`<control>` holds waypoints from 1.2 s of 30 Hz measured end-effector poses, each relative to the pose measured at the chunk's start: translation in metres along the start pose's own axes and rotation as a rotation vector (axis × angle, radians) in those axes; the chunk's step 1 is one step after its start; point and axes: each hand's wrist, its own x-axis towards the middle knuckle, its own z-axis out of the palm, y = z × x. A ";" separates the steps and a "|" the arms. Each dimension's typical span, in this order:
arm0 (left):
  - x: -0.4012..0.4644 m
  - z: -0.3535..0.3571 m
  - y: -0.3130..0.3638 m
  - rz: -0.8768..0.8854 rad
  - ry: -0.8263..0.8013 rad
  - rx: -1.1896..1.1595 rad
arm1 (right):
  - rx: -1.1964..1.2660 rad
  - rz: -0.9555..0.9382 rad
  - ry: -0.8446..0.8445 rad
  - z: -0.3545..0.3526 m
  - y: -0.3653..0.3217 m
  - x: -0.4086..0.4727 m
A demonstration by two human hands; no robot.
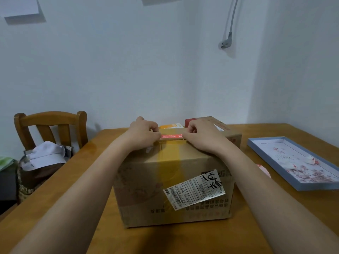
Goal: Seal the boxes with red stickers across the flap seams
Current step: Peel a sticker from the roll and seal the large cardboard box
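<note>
A large brown cardboard box [174,191] stands on the wooden table [102,226] right in front of me, with yellow tape down its middle and a white shipping label on its near side. A red sticker [171,136] lies stretched across the top of the box. My left hand [144,133] pinches its left end and my right hand [200,136] pinches its right end, both with curled fingers resting on the box top. A second cardboard box [231,133] with red markings stands behind, partly hidden by my right hand.
A shallow blue-rimmed tray [293,162] with pink scraps lies at the right. A small orange and white pack [171,125] peeks out behind the box. A wooden chair [51,129] with a bag of cloth [42,162] stands at the left. A plug on a cable [226,43] hangs on the wall.
</note>
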 end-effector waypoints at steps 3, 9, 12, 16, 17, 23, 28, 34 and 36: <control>0.000 0.005 -0.003 0.013 0.008 0.030 | -0.039 -0.025 -0.016 0.001 0.002 -0.001; -0.002 0.012 -0.006 0.039 0.006 0.110 | -0.073 -0.055 -0.016 0.004 0.004 -0.004; -0.003 0.013 -0.008 0.049 0.007 0.126 | -0.080 -0.059 -0.017 0.003 0.003 -0.006; -0.004 0.013 -0.007 0.057 0.006 0.128 | -0.097 -0.056 -0.024 0.003 0.002 -0.007; -0.004 0.013 -0.007 0.059 0.004 0.130 | -0.101 -0.056 -0.024 0.003 0.002 -0.007; -0.005 0.013 -0.006 0.068 -0.014 0.110 | -0.098 -0.054 -0.022 0.003 0.001 -0.007; -0.005 0.013 -0.005 0.072 -0.017 0.110 | -0.081 -0.049 -0.020 0.003 0.001 -0.007; -0.005 0.014 -0.005 0.073 -0.008 0.095 | -0.055 -0.036 -0.008 0.004 0.001 -0.006; -0.005 0.014 -0.005 0.074 -0.008 0.081 | -0.048 -0.030 -0.009 0.004 0.000 -0.006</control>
